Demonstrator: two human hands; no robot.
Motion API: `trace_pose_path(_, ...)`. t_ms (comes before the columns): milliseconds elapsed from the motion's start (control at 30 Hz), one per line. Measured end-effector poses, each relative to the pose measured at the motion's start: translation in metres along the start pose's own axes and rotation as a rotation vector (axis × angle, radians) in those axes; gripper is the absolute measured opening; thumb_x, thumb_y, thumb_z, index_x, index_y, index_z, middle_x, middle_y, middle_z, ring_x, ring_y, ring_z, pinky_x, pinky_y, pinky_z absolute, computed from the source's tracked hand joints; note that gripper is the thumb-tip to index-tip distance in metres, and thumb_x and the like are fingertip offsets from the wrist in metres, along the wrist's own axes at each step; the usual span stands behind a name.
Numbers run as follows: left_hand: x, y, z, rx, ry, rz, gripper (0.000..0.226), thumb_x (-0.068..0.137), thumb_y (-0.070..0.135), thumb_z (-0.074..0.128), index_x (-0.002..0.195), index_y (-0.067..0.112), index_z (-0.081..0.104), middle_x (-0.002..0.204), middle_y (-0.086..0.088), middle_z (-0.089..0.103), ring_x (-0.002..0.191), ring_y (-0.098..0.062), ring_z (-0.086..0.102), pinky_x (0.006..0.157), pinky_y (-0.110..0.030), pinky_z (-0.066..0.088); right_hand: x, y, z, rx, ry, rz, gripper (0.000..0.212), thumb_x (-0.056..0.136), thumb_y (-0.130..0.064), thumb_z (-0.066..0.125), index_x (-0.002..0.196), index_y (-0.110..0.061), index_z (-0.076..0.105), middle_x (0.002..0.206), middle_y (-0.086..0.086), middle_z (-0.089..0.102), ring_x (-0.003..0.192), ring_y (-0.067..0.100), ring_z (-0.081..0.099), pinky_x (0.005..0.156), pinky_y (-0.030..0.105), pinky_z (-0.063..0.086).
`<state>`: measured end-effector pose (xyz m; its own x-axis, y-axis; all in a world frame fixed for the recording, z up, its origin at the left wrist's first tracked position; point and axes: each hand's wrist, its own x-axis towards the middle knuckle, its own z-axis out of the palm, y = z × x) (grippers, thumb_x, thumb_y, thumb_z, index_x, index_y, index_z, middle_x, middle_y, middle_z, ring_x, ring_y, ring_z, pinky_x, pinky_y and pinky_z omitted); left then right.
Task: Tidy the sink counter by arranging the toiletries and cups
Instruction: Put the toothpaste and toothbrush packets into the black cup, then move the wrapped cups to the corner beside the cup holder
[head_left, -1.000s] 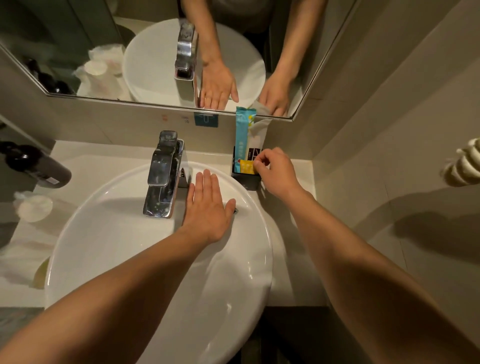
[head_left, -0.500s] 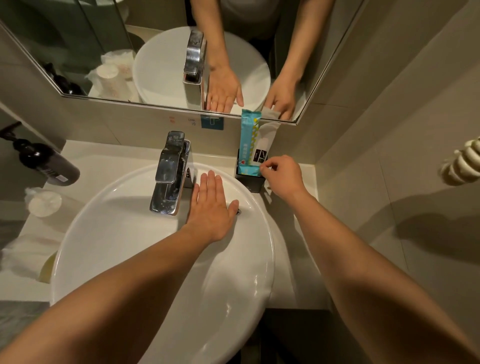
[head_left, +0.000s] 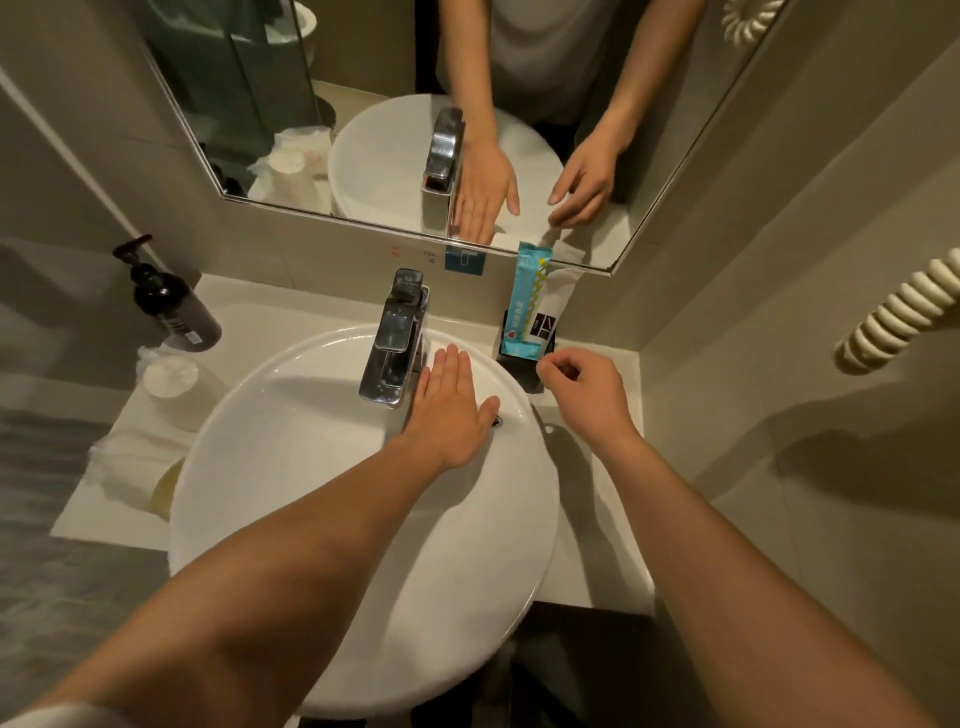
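My right hand (head_left: 587, 397) is loosely curled, thumb and forefinger close together but pinching nothing I can see; it hangs just in front of the black holder (head_left: 524, 358) w/o touching it. Left hand (head_left: 449, 410) lies flat, fingers spread narrow, palm down on the back slope of the basin (head_left: 363, 545) beside the faucet (head_left: 395, 343), holding nothing.

The sachets stand upright in that holder at the back right corner: a blue packet (head_left: 525, 299) and a white packet (head_left: 549, 312), tops leaning on the wall under the mirror (head_left: 363, 104). I'd judge them v. light, thin, crinkly film, a bit slick, so they'd flop or tip if nudged. Best hold is prob. a fingertip pinch on the upper edge, lift straight up.

Far left of the counter (head_left: 613, 545): dark pump bottle (head_left: 174, 312), likely heavier and rigid, take it round the body. The wrapped cups (head_left: 171, 382) look light and crushable; hold them gently by the sides.
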<state>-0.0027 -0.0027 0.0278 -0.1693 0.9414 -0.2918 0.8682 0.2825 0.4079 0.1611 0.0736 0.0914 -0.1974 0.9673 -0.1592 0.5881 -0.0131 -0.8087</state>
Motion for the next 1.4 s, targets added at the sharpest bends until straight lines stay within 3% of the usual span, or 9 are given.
trace_pose_path(233, -0.074, -0.009, -0.016, -0.161, 0.118, 0.096, 0.065, 0.106, 0.048, 0.028, 0.160, 0.012, 0.018, 0.169, -0.006, 0.016, 0.156, -0.021, 0.013, 0.124, -0.045, 0.021, -0.045, -0.017, 0.019, -0.208, -0.135, -0.136, 0.042, 0.093, -0.035, 0.065, 0.131, -0.017, 0.063, 0.127, 0.000, 0.067, 0.114, 0.015, 0.062, 0.094, 0.028, 0.048)
trace_pose_path(300, -0.094, -0.019, -0.022, -0.117, 0.156, 0.114, 0.060, 0.104, 0.047, 0.029, 0.154, 0.014, 0.031, 0.159, -0.007, 0.037, 0.144, -0.025, 0.038, 0.115, -0.046, 0.036, -0.057, -0.018, 0.027, -0.283, -0.162, -0.175, 0.048, 0.094, -0.039, 0.063, 0.138, -0.020, 0.058, 0.136, 0.001, 0.062, 0.123, 0.019, 0.058, 0.100, 0.033, 0.048)
trace_pose_path(367, -0.111, -0.030, -0.029, -0.061, 0.196, 0.113, 0.052, 0.101, 0.046, 0.031, 0.140, 0.014, 0.044, 0.134, -0.006, 0.057, 0.118, -0.025, 0.056, 0.101, -0.043, 0.045, -0.066, -0.018, 0.034, -0.390, -0.195, -0.222, 0.052, 0.095, -0.043, 0.060, 0.142, -0.022, 0.054, 0.143, 0.001, 0.057, 0.129, 0.021, 0.055, 0.106, 0.041, 0.046)
trace_pose_path(433, -0.127, -0.044, -0.036, -0.052, 0.243, 0.072, 0.038, 0.100, 0.044, 0.035, 0.119, 0.016, 0.053, 0.110, -0.003, 0.061, 0.100, -0.023, 0.057, 0.089, -0.042, 0.048, -0.074, -0.020, 0.043, -0.488, -0.229, -0.281, 0.056, 0.093, -0.048, 0.059, 0.143, -0.025, 0.051, 0.146, 0.000, 0.055, 0.132, 0.021, 0.052, 0.109, 0.046, 0.044)
trace_pose_path(500, -0.145, -0.060, -0.045, -0.063, 0.260, 0.027, 0.031, 0.099, 0.042, 0.039, 0.107, 0.017, 0.054, 0.101, -0.001, 0.060, 0.095, -0.023, 0.056, 0.085, -0.043, 0.048, -0.083, -0.022, 0.054, -0.538, -0.283, -0.325, 0.059, 0.091, -0.051, 0.059, 0.144, -0.026, 0.049, 0.147, -0.001, 0.054, 0.132, 0.021, 0.052, 0.109, 0.046, 0.043)
trace_pose_path(633, -0.175, -0.093, -0.060, -0.005, 0.260, -0.061, 0.053, 0.103, 0.043, 0.038, 0.141, 0.008, 0.050, 0.141, -0.011, 0.057, 0.131, -0.029, 0.050, 0.108, -0.045, 0.040, -0.094, -0.037, 0.078, -0.603, -0.374, -0.407, 0.063, 0.090, -0.052, 0.061, 0.146, -0.025, 0.047, 0.149, 0.000, 0.053, 0.135, 0.023, 0.049, 0.111, 0.045, 0.040)
trace_pose_path(700, -0.185, -0.107, -0.067, 0.013, 0.271, -0.128, 0.056, 0.104, 0.042, 0.039, 0.148, 0.008, 0.044, 0.148, -0.010, 0.051, 0.138, -0.028, 0.045, 0.113, -0.043, 0.036, -0.098, -0.048, 0.090, -0.617, -0.408, -0.438, 0.065, 0.089, -0.053, 0.061, 0.145, -0.024, 0.047, 0.147, 0.002, 0.055, 0.134, 0.024, 0.051, 0.110, 0.046, 0.042)
trace_pose_path(1233, -0.251, -0.205, -0.119, -0.002, 0.363, -0.507, 0.053, 0.104, 0.044, 0.035, 0.142, 0.009, 0.046, 0.140, -0.011, 0.056, 0.125, -0.030, 0.053, 0.105, -0.045, 0.042, -0.111, -0.141, 0.208, -0.563, -0.640, -0.607, 0.067, 0.091, -0.053, 0.057, 0.146, -0.016, 0.045, 0.147, 0.005, 0.054, 0.132, 0.025, 0.053, 0.108, 0.043, 0.043)
trace_pose_path(1400, -0.245, -0.254, -0.129, -0.042, 0.361, -0.510, 0.047, 0.102, 0.049, 0.035, 0.126, 0.015, 0.056, 0.116, -0.005, 0.064, 0.107, -0.026, 0.060, 0.091, -0.045, 0.050, -0.108, -0.167, 0.245, -0.564, -0.613, -0.575, 0.066, 0.090, -0.054, 0.057, 0.144, -0.017, 0.047, 0.144, 0.005, 0.056, 0.126, 0.027, 0.056, 0.104, 0.043, 0.047)
